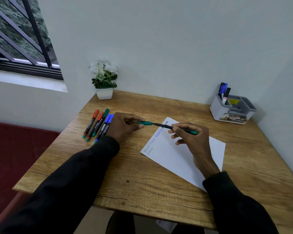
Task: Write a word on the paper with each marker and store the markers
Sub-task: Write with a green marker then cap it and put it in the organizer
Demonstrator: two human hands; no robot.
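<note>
Pinched between our right hand's (191, 141) thumb and fingers is a slim black marker with a green end plug (174, 128), held slanted above the top corner of the paper at centre frame, while our left hand (123, 126) grips its green cap (145, 123) by the fingertips just at the marker's tip; we cannot tell whether the cap is going on or coming off, though cap and tip look barely apart. Below them lies the white sheet of paper (181, 157), set at an angle on the wooden table (142, 183), and along its upper left edge we can read the same word written several times, in pale grey or green, in blue and in a darker ink partly hidden by the marker. So several words look done. At the far right of the frame, the grey and white desk organiser (233, 108) already holds a few markers upright in its back left compartment, which we take as stored ones. To the left of our left hand a row of five capped markers (98, 124), red, green and blue capped, lies on the table; by our judgement these remain to be written with and stored, along with the one in hand.
</note>
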